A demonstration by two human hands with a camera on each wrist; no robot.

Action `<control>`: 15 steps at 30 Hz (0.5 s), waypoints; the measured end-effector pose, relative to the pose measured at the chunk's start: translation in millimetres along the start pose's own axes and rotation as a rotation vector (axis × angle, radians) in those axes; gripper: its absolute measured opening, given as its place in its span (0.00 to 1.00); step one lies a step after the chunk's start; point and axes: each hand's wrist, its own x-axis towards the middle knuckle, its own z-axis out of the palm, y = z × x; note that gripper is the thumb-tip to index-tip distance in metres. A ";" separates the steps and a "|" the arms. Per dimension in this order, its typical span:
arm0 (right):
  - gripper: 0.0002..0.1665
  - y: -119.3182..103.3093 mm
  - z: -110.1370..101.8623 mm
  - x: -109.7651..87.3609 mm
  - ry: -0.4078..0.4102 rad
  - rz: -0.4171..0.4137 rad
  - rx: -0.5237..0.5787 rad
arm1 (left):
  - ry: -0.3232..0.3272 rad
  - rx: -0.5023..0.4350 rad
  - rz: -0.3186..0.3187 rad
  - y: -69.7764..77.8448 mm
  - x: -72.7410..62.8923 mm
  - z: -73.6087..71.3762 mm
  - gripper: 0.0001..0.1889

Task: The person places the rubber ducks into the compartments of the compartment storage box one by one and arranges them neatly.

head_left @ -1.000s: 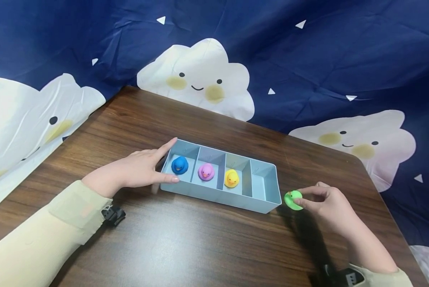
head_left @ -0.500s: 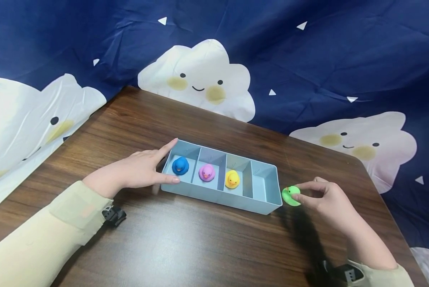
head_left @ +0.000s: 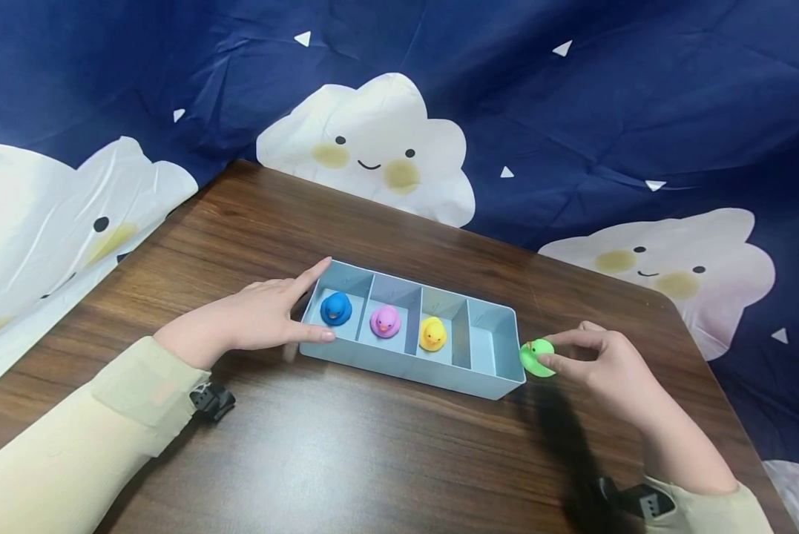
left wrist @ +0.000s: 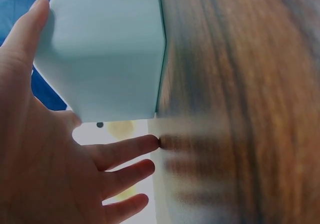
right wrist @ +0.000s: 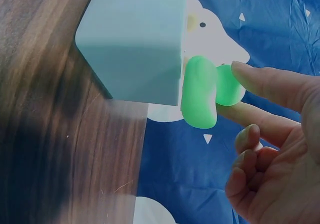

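A light blue divided box [head_left: 406, 363] lies across the table with its compartments in a row. From left to right sit a blue rubber duck [head_left: 335, 308], a pink one [head_left: 385, 321] and a yellow one [head_left: 432, 334]; the rightmost compartment holds no duck. My left hand [head_left: 262, 311] grips the box's left end, thumb at the near wall, index finger at the far corner. In the left wrist view its other fingers [left wrist: 125, 174] extend below the box end. My right hand [head_left: 616, 374] pinches a green rubber duck [head_left: 538, 357] between thumb and index finger, beside the box's right end.
The brown wooden table [head_left: 346, 452] carries the box. Behind it hangs a dark blue curtain [head_left: 506, 89] printed with white clouds. A dark shadow [head_left: 562, 430] falls on the tabletop below the right hand.
My right hand has carried the green duck slightly left and up, from a little away from the box to right by its right end. The left hand and box stay in place.
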 end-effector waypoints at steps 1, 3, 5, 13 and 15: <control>0.13 -0.7 -0.1 0.4 -0.001 0.001 0.000 | 0.000 -0.001 0.000 -0.1 -0.1 0.0 0.60; 0.13 -2.1 -0.4 1.1 -0.004 0.001 0.001 | 0.001 -0.001 0.002 -0.4 -0.2 0.2 0.59; 0.13 -3.5 -0.5 1.7 -0.009 -0.001 0.005 | 0.004 0.001 0.005 -0.5 0.0 0.4 0.59; 0.11 -12.7 0.4 7.2 -0.030 -0.027 0.025 | 0.008 0.004 0.009 -0.9 0.7 0.7 0.59; 0.12 -14.7 1.7 9.2 -0.040 -0.031 0.026 | 0.009 0.008 0.010 -0.8 1.1 0.6 0.59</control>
